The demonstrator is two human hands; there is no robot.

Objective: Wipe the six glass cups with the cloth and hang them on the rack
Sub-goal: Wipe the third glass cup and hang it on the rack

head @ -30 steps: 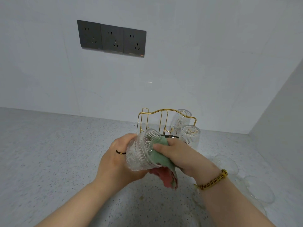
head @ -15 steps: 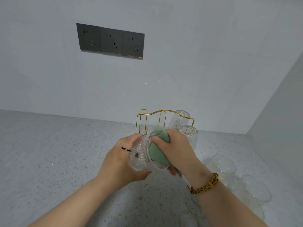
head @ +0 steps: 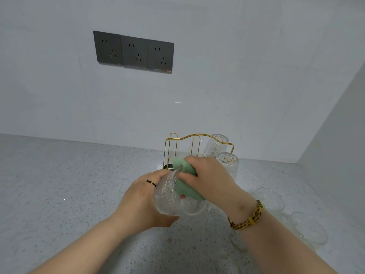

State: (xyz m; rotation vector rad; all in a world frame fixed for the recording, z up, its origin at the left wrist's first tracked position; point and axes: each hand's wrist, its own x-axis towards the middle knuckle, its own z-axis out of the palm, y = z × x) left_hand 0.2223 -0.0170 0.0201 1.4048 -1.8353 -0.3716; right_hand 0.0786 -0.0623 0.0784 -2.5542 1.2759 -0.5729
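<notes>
Cloth (head: pixel 187 191) sat stuffed in the cup (head: pixel 167 201) — right hand (head: pixel 209 180) gripped the cloth, left hand (head: pixel 140 202) curled its fingers round the cup's wall.

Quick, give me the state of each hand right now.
Left hand: curled round the textured glass cup, holding it.
Right hand: gripping the green cloth, pressing it into the cup's mouth.
</notes>
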